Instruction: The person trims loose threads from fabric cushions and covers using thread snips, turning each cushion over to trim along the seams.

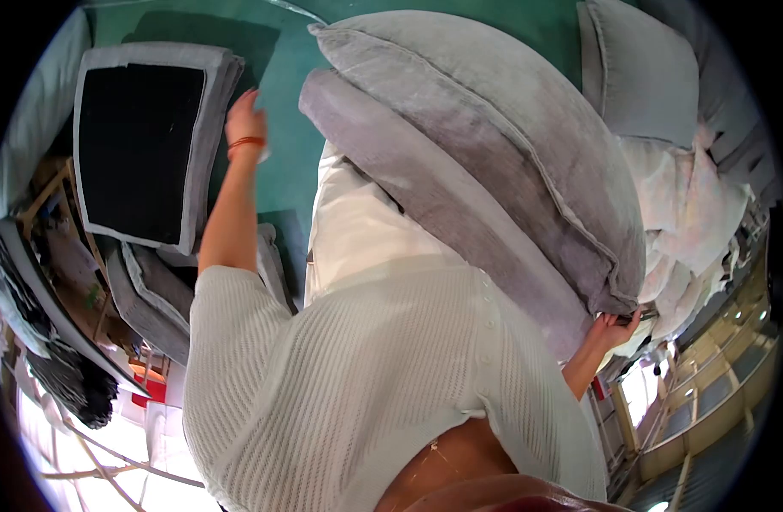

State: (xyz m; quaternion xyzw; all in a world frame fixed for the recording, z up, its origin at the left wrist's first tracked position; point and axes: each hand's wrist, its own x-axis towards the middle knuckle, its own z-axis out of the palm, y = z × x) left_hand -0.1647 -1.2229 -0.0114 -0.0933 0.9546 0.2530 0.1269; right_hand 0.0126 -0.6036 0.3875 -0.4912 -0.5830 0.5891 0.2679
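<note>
A large grey cushion point(528, 111) with a piped seam leans across the front of my body, slanting from upper left to lower right. Its lower right corner is in my right hand point(613, 331), whose fingers are closed on the fabric edge. Against the cushion's underside lies a flatter mauve-grey padded piece point(442, 188). My left hand point(244, 119), with a red band at the wrist, hangs to the left over the green floor point(285, 162). Its fingers look loosely apart, slightly blurred, and hold nothing. Beside it stands a grey cushion block with a black panel point(139, 149).
More grey cushions point(157, 286) lie low on the left, near a wooden frame point(88, 222). At upper right is another grey cushion point(647, 77), with pale crumpled fabric point(681, 205) below it. A red object point(150, 389) shows at lower left.
</note>
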